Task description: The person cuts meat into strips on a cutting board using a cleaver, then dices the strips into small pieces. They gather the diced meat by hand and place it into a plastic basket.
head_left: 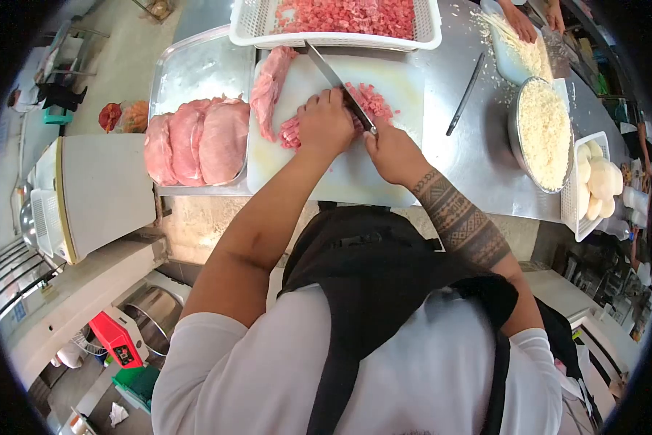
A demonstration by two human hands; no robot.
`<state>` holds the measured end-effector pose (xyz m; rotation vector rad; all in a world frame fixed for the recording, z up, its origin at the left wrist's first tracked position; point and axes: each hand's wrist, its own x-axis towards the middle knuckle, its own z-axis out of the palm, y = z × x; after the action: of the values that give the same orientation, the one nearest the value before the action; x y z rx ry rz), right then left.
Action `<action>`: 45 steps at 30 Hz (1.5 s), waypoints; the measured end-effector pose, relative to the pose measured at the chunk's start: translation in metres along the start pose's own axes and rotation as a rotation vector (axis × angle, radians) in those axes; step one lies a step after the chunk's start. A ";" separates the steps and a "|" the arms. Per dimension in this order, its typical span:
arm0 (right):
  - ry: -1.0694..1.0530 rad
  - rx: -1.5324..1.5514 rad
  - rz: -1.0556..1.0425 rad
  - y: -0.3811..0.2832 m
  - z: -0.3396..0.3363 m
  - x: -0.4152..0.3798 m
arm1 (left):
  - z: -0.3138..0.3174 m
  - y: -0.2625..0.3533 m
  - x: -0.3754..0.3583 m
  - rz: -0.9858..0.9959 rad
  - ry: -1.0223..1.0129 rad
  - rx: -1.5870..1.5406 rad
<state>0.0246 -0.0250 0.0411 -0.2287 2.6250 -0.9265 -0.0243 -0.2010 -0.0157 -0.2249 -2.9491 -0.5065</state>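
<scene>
My right hand [396, 155] is closed round the handle of a kitchen knife [331, 77], whose blade points away to the upper left over the white cutting board [413, 83]. With fingers curled, my left hand [324, 122] presses down on strips of raw meat [289, 133], beside the blade. Small diced meat [371, 98] lies just past the knife, on its right side. A long uncut piece of meat [269, 90] rests on the board's left part. My left palm and the blade's lower part hide some of the strips.
A metal tray [195, 65] with large meat pieces [222, 141] stands left. Behind the board is a white basket [333, 42] of diced meat. On the right are a dark rod-like tool [466, 94], a bowl of pale shreds [543, 134], a basket of peeled vegetables [600, 180] and another person's hand [520, 23].
</scene>
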 end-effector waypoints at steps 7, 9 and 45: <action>0.046 0.093 0.122 0.016 -0.007 -0.068 | -0.013 -0.009 -0.008 0.003 0.038 -0.085; -0.003 0.027 0.154 0.010 -0.010 -0.075 | -0.004 -0.014 -0.011 0.058 0.079 -0.061; 0.033 0.010 0.067 -0.003 0.011 -0.015 | -0.005 -0.016 -0.010 0.066 0.106 -0.091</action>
<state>0.0427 -0.0296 0.0395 -0.1237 2.6398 -0.9286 -0.0163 -0.2191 -0.0183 -0.2948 -2.8092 -0.6237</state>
